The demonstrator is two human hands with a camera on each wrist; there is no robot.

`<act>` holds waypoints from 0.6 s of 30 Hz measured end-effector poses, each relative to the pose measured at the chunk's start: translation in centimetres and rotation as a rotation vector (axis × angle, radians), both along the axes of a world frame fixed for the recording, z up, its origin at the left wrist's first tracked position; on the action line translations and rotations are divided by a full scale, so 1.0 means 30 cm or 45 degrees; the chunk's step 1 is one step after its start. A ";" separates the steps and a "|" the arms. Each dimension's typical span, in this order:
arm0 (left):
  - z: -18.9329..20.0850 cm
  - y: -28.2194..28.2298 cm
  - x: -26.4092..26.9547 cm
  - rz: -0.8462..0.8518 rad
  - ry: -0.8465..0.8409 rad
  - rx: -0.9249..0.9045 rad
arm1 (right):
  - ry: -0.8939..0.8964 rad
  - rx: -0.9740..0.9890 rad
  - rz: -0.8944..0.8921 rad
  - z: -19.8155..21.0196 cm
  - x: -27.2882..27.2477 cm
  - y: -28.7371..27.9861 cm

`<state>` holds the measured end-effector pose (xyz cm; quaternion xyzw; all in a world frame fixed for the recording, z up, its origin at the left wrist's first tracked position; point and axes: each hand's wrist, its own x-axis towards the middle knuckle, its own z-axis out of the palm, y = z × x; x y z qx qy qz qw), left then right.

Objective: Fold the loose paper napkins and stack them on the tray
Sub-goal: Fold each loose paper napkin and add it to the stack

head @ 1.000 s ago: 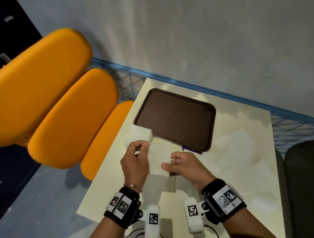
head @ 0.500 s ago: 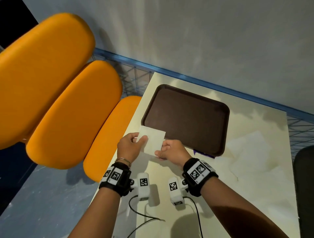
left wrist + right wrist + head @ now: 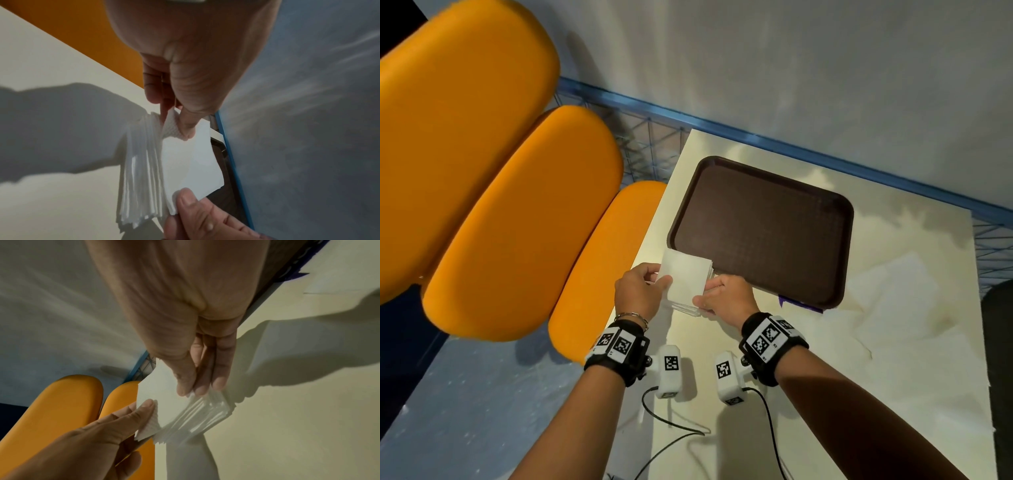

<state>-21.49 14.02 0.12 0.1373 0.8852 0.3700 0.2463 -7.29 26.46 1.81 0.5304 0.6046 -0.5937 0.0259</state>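
A dark brown tray (image 3: 760,229) lies on the cream table. At its near-left corner, on the table, sits a stack of folded white napkins (image 3: 139,170). Both hands hold one folded napkin (image 3: 685,274) just on top of that stack. My left hand (image 3: 659,275) pinches its left corner between thumb and fingers (image 3: 185,128). My right hand (image 3: 703,294) pinches the near-right corner (image 3: 185,386). The stack's fanned edges (image 3: 203,415) show below the right fingers. In the head view the stack is mostly hidden under the held napkin.
Loose unfolded napkins (image 3: 893,284) lie spread over the table's right side. Orange padded seats (image 3: 517,222) stand close to the table's left edge. A blue rail (image 3: 791,144) and grey wall run behind the tray. A purple tape mark (image 3: 798,303) sits by the tray's near edge.
Both hands have carried the folded napkin forward and left from the middle of the table to the stack by the tray's corner, and lowered it there.
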 end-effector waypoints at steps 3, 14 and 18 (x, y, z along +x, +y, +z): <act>-0.007 0.006 -0.001 -0.010 0.014 0.011 | -0.022 0.016 -0.009 -0.007 0.003 0.001; 0.005 0.019 0.019 -0.026 0.130 -0.058 | -0.081 0.021 0.042 -0.012 0.076 0.013; 0.010 0.010 0.024 0.019 0.091 -0.018 | -0.118 0.084 0.110 -0.017 0.184 0.027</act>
